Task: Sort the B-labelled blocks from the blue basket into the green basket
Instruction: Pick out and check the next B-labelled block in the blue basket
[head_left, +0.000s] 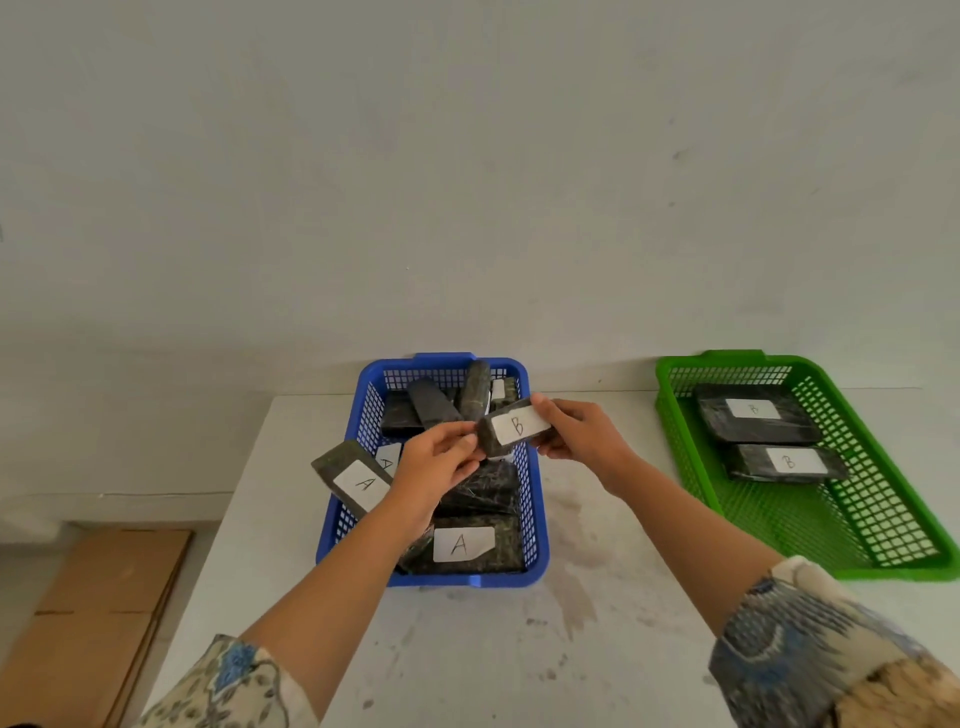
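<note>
Both hands gripping one B block (511, 427) above the blue basket (540, 519): my left hand (441, 460) is pinching its near-left end, my right hand (576, 431) is closing around the far-right end. Label is facing up. A-labelled blocks (462, 545) are lying in the blue basket below. Two B blocks (753, 415) are sitting in the green basket (831, 530), well off right on the table (519, 649).
</note>
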